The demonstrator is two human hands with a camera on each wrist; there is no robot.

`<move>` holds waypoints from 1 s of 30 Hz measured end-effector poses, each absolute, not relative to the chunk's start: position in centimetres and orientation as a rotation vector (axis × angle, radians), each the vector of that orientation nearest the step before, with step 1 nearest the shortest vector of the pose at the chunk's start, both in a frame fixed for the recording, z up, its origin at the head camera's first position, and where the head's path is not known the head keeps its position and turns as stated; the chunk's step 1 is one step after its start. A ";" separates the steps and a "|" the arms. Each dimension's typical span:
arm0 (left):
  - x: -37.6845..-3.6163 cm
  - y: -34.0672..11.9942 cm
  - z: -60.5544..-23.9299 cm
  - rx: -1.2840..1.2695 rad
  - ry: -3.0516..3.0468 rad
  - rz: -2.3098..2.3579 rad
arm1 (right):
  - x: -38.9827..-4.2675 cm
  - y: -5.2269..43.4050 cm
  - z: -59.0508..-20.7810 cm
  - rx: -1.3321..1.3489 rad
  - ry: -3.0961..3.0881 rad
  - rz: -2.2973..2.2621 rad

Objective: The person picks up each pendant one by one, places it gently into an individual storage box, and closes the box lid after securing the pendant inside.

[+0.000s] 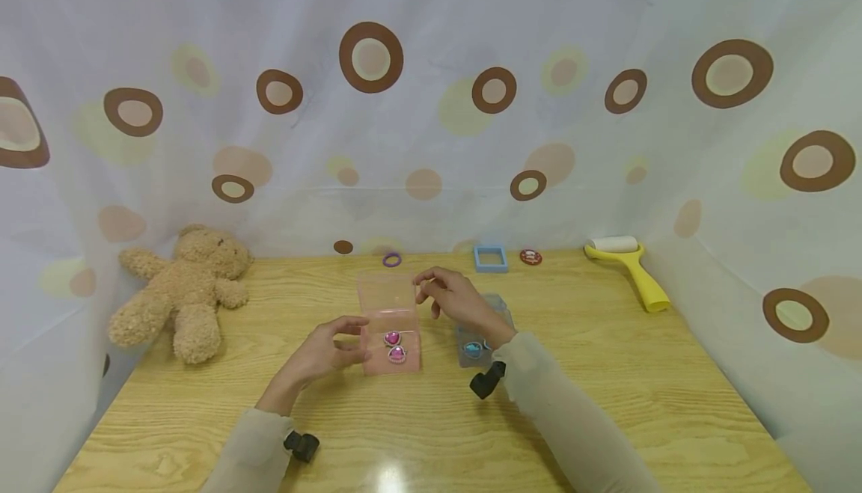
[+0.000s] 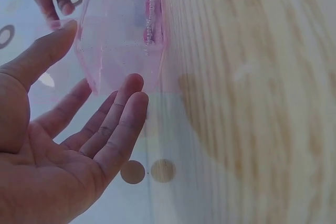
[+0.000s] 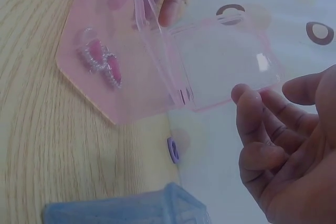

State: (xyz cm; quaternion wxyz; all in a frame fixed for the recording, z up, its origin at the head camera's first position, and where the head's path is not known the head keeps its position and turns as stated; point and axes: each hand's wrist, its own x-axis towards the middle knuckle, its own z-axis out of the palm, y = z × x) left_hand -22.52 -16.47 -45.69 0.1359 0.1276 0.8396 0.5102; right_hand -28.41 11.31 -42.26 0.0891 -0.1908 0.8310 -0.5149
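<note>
A clear pink box (image 1: 392, 343) stands on the wooden table (image 1: 606, 373) with its hinged lid (image 1: 387, 295) raised upright. Two pink heart gems (image 1: 394, 346) lie inside; they also show in the right wrist view as gems (image 3: 101, 61). My left hand (image 1: 331, 346) is open, its straight fingers (image 2: 126, 103) and thumb against the box's left side (image 2: 121, 51). My right hand (image 1: 446, 295) hovers at the lid's upper right corner, its loosely curled fingers (image 3: 257, 129) just off the lid edge (image 3: 226, 61), holding nothing.
A bluish clear box (image 1: 480, 340) with a blue gem sits under my right wrist. Along the back lie a purple ring (image 1: 392, 259), a blue square frame (image 1: 490, 259), a red badge (image 1: 530, 256) and a yellow lint roller (image 1: 629, 268). A teddy bear (image 1: 183, 291) sits left. Dotted curtains surround the table.
</note>
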 end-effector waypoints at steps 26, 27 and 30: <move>-22.4 -16.3 -45.8 0.275 2.478 1.506 | -27.0 11.9 -42.0 -0.718 2.430 -1.263; -22.4 -16.3 -45.8 0.273 2.475 1.510 | -26.9 11.9 -42.0 -0.722 2.426 -1.256; -22.3 -16.4 -45.7 0.277 2.457 1.527 | -26.9 11.8 -42.3 -0.737 2.425 -1.220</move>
